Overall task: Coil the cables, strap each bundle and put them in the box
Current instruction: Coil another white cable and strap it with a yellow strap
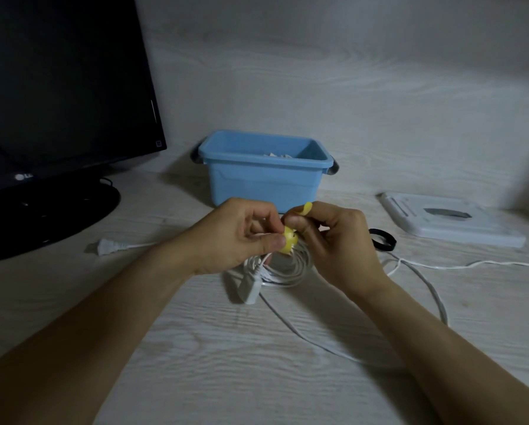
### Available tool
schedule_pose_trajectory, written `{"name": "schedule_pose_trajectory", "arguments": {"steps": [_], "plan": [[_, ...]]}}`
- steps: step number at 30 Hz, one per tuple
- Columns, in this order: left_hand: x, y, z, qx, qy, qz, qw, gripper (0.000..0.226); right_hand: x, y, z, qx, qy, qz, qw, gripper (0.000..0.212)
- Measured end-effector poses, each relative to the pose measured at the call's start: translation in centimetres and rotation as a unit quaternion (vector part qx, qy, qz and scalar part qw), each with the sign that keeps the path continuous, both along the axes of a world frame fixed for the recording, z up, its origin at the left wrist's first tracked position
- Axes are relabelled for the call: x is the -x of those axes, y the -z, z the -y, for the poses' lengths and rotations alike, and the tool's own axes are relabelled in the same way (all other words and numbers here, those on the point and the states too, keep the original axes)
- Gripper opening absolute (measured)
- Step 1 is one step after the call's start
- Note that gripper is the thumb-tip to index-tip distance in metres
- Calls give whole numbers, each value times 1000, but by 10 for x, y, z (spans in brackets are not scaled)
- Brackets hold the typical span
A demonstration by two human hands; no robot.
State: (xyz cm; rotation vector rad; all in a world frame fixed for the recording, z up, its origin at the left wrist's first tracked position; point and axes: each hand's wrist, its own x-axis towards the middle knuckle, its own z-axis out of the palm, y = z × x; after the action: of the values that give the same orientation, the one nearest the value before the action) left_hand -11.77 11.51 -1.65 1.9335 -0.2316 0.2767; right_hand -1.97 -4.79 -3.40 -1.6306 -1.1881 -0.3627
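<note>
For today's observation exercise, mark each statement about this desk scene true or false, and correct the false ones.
1. Both hands work a yellow strap around a coiled white cable. True.
2. The blue box stands in front of the hands, nearest the camera. False: it stands behind them, toward the wall.
3. A black strap lies on the desk right of the right hand. True.
4. The monitor stands at the right. False: it stands at the left, beyond the left hand.
5. Another white cable lies uncoiled. True.
</note>
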Motion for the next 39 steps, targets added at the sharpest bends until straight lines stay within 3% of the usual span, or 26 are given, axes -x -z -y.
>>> {"name": "schedule_pose_trajectory", "arguments": {"steps": [13,19,23,28,31,33,36,39], "plan": [[-7,6,3,-47,-21,45,998,12,1,-1,-1,22,92,-46,994,20],[-1,4,6,-164,-44,70,983,24,1,-9,-3,60,79,-204,974,25],[-3,14,14,-252,-122,123,952,29,-3,-19,4,76,34,-406,910,17],[-4,19,22,-281,-184,145,931,37,-1,-24,7,80,38,-485,870,7],[-6,22,22,-329,-181,226,899,41,-2,-24,9,98,-4,-554,827,33],[-10,24,22,-360,-167,275,876,33,-4,-23,12,105,-14,-580,807,37],[-13,26,22,-383,-167,302,857,21,-4,-18,12,95,-5,-586,805,26],[-17,29,22,-398,-199,289,848,24,-2,-14,9,54,20,-543,838,19]]}}
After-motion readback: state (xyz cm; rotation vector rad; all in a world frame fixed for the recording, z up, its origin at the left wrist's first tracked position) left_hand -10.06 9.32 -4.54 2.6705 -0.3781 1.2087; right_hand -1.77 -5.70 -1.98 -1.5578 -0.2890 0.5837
